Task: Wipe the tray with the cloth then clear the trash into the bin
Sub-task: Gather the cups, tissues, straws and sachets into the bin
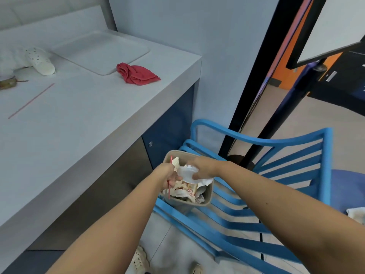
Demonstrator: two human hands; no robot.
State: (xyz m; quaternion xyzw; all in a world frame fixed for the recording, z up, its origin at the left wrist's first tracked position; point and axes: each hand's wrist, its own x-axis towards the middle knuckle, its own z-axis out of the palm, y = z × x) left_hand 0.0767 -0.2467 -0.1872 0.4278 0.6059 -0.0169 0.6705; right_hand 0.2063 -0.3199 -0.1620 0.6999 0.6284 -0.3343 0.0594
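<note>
Both hands hang over the bin (210,195). Left hand (169,176) pinches a straw (169,192), seemingly upright; right hand (204,167) grips paper (187,174).

Marking: red lettering | On: wrapper (188,188) in bin (211,194), just beneath right hand (203,168) | Legibility: upside down, blurred, unreadable | Other text: none legible

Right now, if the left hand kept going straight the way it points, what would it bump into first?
Probably the crumpled white paper that the right hand holds over the bin, just ahead of the left hand. Depth is unclear, so it might reach the trash instead.
</note>
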